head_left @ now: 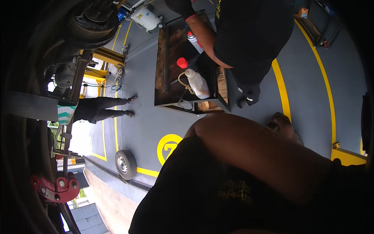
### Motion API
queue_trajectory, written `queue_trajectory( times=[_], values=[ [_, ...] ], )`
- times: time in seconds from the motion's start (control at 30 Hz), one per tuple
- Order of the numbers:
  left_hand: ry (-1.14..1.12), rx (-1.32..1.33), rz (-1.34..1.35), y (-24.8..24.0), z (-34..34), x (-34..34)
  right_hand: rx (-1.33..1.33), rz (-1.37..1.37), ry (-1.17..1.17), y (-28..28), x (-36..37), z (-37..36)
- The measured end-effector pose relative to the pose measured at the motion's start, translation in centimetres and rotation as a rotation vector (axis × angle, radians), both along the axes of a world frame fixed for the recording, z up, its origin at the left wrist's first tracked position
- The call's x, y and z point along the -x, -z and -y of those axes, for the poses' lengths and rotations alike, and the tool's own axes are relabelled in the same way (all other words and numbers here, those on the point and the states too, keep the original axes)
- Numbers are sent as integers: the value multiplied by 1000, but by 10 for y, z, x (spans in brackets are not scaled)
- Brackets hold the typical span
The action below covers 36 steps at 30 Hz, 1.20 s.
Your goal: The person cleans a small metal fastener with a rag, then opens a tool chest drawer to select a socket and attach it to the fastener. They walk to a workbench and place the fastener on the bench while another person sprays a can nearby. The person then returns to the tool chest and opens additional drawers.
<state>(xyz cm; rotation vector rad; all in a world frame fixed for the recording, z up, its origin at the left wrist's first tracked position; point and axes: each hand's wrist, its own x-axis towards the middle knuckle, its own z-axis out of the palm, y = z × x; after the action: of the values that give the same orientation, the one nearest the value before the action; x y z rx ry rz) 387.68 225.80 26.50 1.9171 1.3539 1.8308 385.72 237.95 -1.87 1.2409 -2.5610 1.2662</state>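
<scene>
A bare arm of mine (257, 156) runs from a dark sleeve at the right across my black shirt (218, 195). Just beyond it, partly hidden by it, my right hand (286, 126) shows with bent fingers, closed around a small dark roundish thing that I cannot make out. My left hand is out of sight. Ahead, a metal-framed workbench (163, 74) carries a white plastic bottle (198, 84) with a tan hose, a red cap (182, 62) and a spray can (194, 42) with a red top.
A co-worker in black (253, 31) leans over the bench, with a dark-gloved hand at its far end. Vehicle underside parts (64, 74) and a red bracket (54, 188) fill the left. Another person's legs (109, 108) and a wheel (125, 164) are on that side.
</scene>
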Motion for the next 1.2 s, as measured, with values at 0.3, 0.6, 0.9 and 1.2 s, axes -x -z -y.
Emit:
queue_trajectory(
  times=[0.3,0.6,0.9,1.2],
  values=[
    [4,9,17,0,-14,-1,-55,620,1,48,5,-15],
    [-20,-2,48,-9,-15,4,-39,425,-136,24,18,-9],
    [-233,171,326,11,64,36,878,1149,26,39,-4,-3],
    [-831,344,1231,104,230,-10,230,872,145,18,44,33]
  ],
)
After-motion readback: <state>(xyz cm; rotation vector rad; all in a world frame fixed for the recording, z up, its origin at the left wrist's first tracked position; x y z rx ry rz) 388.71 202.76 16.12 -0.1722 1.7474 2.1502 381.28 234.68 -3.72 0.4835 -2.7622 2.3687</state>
